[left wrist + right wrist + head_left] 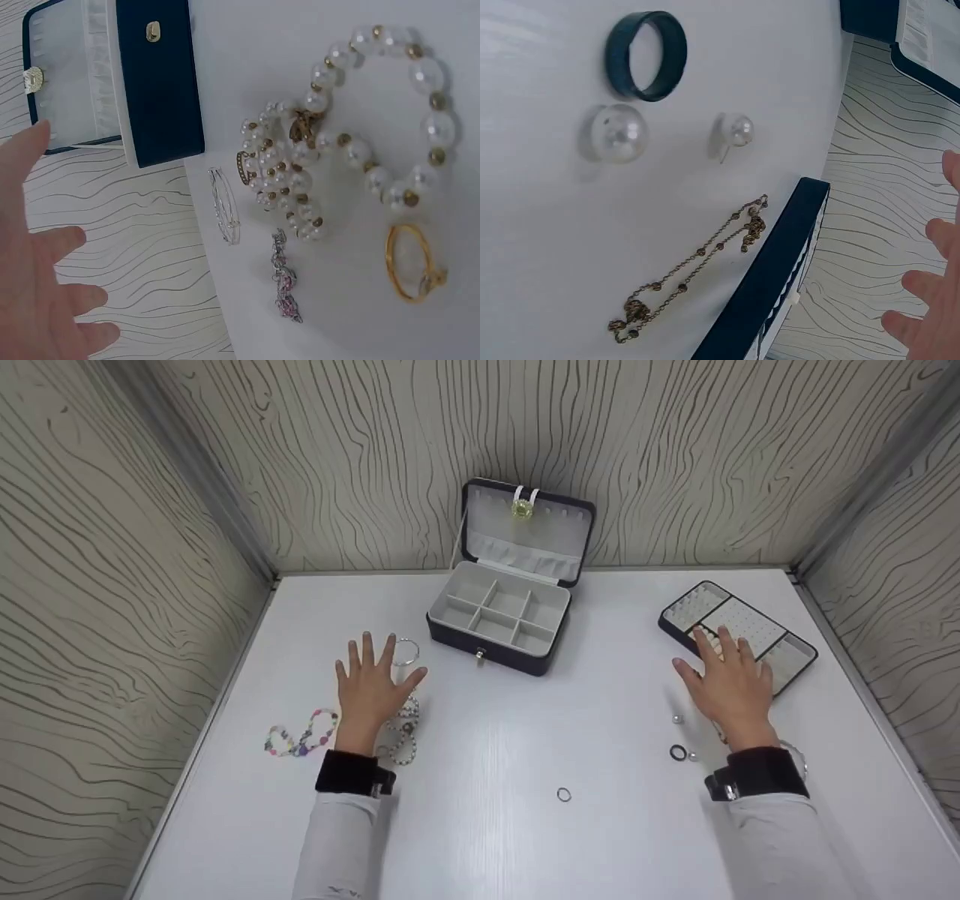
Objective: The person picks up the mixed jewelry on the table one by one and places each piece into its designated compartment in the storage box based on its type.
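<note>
Two spread hands, palms down, over a white table of jewellery.
The left hand [367, 690] has its fingers fanned beside a silver bangle [220, 208] and a pearl strand [426, 75]; the right hand [731, 690], fingers also apart and pinching nothing, is over the near edge of a tray [750, 619], though contact I cannot tell. The left wrist view shows a gold ring [391, 255] and a pink-stoned piece [286, 282] near the pearls, barely visible from the head; the right wrist view shows a gold chain [702, 253] by the tray, mostly hidden there by the hand. Only the head view shows the colourful bead bracelets [303, 750] and the open jewellery box's [487, 649] six compartments. Marks on the left sleeve [337, 840] are too small to read. Both forearms reach forward, wrists banded in black.
</note>
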`<action>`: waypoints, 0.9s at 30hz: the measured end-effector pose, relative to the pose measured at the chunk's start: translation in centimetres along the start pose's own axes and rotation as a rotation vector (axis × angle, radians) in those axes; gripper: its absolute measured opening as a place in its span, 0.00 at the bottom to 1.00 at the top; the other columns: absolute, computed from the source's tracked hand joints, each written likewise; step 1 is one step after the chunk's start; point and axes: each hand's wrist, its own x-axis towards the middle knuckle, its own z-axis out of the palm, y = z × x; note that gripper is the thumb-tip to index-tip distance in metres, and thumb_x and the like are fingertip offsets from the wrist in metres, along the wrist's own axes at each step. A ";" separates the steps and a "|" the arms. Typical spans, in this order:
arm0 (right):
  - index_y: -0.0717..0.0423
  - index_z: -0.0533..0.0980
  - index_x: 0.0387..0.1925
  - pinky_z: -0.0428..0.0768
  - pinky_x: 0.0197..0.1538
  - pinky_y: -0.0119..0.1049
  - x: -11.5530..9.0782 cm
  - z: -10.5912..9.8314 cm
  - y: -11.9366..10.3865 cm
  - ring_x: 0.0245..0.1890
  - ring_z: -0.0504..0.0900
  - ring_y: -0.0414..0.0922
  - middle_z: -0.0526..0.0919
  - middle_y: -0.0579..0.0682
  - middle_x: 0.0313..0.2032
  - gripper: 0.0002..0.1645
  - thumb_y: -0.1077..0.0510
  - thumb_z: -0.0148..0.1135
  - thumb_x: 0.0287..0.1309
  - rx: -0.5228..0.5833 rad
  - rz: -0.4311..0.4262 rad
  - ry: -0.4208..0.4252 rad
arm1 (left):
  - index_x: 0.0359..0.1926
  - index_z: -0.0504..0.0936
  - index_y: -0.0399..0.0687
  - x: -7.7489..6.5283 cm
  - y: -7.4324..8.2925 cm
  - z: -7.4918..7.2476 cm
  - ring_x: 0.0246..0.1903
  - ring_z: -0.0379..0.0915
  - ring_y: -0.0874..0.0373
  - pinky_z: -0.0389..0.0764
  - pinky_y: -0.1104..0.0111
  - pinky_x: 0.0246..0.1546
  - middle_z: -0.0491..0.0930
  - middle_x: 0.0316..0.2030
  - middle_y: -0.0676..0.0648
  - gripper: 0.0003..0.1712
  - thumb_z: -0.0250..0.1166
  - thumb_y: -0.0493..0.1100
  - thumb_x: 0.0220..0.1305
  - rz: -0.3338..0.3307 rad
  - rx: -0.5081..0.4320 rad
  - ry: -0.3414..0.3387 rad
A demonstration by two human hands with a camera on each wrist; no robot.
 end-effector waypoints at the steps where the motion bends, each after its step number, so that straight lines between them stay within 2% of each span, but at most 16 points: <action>1: 0.50 0.51 0.76 0.43 0.62 0.75 -0.2 0.1 0.2 0.69 0.47 0.72 0.48 0.67 0.73 0.46 0.27 0.36 0.68 0.002 0.003 -0.010 | 0.76 0.55 0.54 -0.1 0.2 0.0 0.73 0.36 0.33 0.41 0.37 0.67 0.45 0.74 0.33 0.52 0.48 0.78 0.60 0.005 -0.002 0.000; 8: 0.53 0.53 0.75 0.50 0.58 0.77 -1.2 0.7 1.7 0.67 0.50 0.74 0.49 0.70 0.71 0.47 0.28 0.35 0.69 0.007 0.021 -0.081 | 0.76 0.57 0.53 -0.7 1.0 0.3 0.72 0.38 0.33 0.43 0.38 0.67 0.46 0.74 0.33 0.52 0.48 0.79 0.60 0.019 -0.013 -0.036; 13: 0.57 0.53 0.74 0.56 0.54 0.77 -1.6 1.2 3.5 0.64 0.53 0.76 0.50 0.74 0.69 0.48 0.28 0.36 0.68 0.024 0.059 -0.097 | 0.75 0.58 0.52 -1.1 1.3 0.8 0.72 0.39 0.33 0.43 0.39 0.68 0.47 0.74 0.33 0.52 0.49 0.78 0.60 0.020 -0.024 -0.060; 19: 0.68 0.46 0.73 0.61 0.50 0.77 -2.0 1.6 6.3 0.61 0.55 0.79 0.47 0.78 0.67 0.49 0.32 0.37 0.71 0.105 0.195 -0.121 | 0.73 0.64 0.49 -1.8 1.6 1.2 0.71 0.42 0.32 0.46 0.38 0.67 0.50 0.73 0.31 0.51 0.52 0.77 0.60 0.042 -0.029 -0.055; 23: 0.71 0.45 0.72 0.65 0.46 0.75 -2.4 1.5 7.6 0.57 0.58 0.80 0.49 0.81 0.64 0.45 0.39 0.38 0.73 0.150 0.271 -0.114 | 0.72 0.65 0.49 -2.2 2.0 1.3 0.71 0.44 0.31 0.48 0.37 0.66 0.52 0.72 0.31 0.51 0.52 0.77 0.60 0.053 -0.032 -0.056; 27: 0.77 0.44 0.69 0.68 0.43 0.74 -2.5 1.1 8.1 0.54 0.61 0.80 0.52 0.83 0.61 0.39 0.47 0.34 0.75 0.189 0.352 -0.115 | 0.72 0.65 0.49 -2.4 2.5 1.6 0.70 0.47 0.31 0.50 0.37 0.66 0.52 0.72 0.32 0.50 0.52 0.77 0.60 0.055 -0.047 -0.070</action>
